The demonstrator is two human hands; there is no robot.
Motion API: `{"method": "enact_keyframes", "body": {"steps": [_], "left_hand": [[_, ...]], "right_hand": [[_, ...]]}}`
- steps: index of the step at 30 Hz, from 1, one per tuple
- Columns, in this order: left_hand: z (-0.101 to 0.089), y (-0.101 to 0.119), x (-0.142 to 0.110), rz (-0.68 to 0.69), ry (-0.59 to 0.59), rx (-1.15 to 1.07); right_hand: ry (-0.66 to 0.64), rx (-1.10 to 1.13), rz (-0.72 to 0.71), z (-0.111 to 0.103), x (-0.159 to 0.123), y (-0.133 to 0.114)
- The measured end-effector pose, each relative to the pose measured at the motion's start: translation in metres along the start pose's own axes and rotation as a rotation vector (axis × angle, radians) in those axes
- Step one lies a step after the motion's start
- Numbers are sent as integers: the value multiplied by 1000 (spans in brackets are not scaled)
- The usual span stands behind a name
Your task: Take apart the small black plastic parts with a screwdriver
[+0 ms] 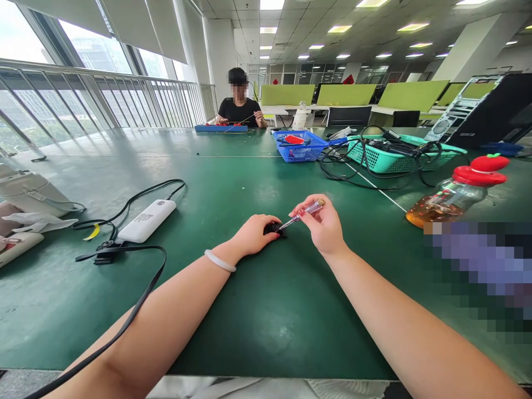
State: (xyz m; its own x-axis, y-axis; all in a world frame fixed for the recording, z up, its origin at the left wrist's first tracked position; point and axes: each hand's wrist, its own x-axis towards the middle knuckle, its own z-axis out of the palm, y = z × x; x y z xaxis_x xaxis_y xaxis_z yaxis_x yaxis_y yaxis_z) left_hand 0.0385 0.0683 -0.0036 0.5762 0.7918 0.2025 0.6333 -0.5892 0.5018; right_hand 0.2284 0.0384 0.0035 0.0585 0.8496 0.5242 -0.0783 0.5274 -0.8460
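Observation:
My left hand [253,234] rests on the green table [257,310] and pins down a small black part [274,228] with its fingertips. My right hand [322,224] grips a small screwdriver [302,213] with a clear handle, held at a slant. The screwdriver's tip points down and left into the black part. A white bangle sits on my left wrist. A black cable lies across my left forearm.
A white power bank [146,220] with black cables lies left. A bottle with a red lid [457,193] lies on its side at right. A blue basket [300,146] and a teal basket [386,155] of cables stand behind. Another person [240,105] sits at the far end.

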Motion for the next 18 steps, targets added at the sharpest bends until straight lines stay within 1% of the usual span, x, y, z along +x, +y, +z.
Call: {"method": "enact_keyframes", "body": {"steps": [6,15,18], "left_hand": [[1,-1,-1,9,15,1],[2,-3,2,43,23,18],[1,-1,2,41,17,19]], "right_hand": [[-3,-41,-48,2,-2,-4],[-81,-239,-189,6,-9,-9],[-103,-324,-262,6,-11,-12]]}}
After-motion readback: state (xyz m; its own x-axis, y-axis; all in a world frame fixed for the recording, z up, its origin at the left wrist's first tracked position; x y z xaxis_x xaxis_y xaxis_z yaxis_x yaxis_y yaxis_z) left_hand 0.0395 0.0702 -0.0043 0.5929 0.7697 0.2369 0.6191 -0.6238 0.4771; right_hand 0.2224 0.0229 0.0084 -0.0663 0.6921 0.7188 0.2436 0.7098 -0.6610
